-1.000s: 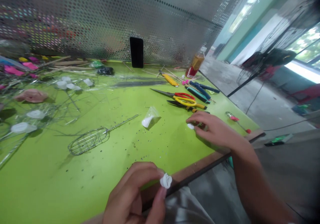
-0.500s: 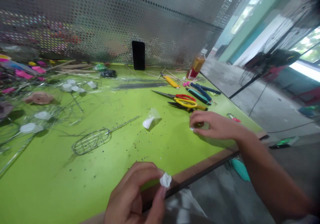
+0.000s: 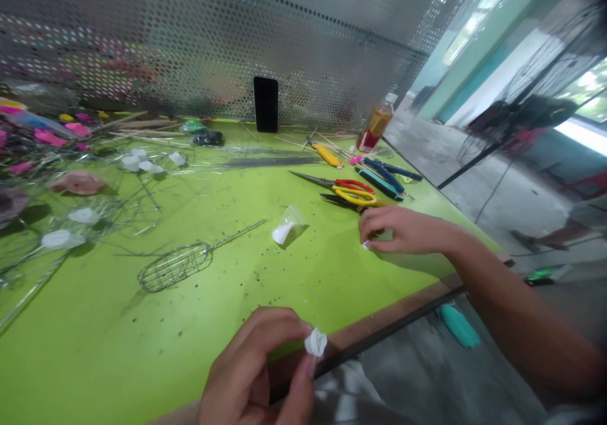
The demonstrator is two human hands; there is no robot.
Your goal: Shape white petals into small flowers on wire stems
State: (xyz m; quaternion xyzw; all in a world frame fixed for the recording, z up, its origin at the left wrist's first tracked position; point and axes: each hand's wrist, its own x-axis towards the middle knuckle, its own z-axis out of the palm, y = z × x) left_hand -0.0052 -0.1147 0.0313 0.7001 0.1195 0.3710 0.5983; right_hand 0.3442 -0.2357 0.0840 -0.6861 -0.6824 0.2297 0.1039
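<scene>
Between the thumb and index finger of my left hand [image 3: 258, 368] is a small white rolled flower [image 3: 315, 343], held over the table's front edge. My right hand [image 3: 401, 230] rests low on the green table [image 3: 327, 273], its fingers curled in a pinch at the tabletop. A tiny white piece [image 3: 365, 245] shows at its fingertips, too small to name. To the left of that hand lies a small clear plastic bag [image 3: 289, 225] with white stuff inside. Behind its knuckles are scissors with red and yellow handles [image 3: 355, 191]. Farther left lies a racket-shaped wire frame [image 3: 177, 265].
Pliers [image 3: 383, 175], a yellow cutter [image 3: 327, 155] and a bottle [image 3: 376, 123] stand or lie at the back right. A phone [image 3: 266, 104] leans on the perforated metal panel [image 3: 190, 39]. Wires, white pieces [image 3: 61, 240] and pink flowers [image 3: 50, 137] crowd the left.
The view has shifted slightly. Both hands keep nearly the same pose, the left still pinching the white flower, the right still at the tabletop. A person's foot now shows at far right.
</scene>
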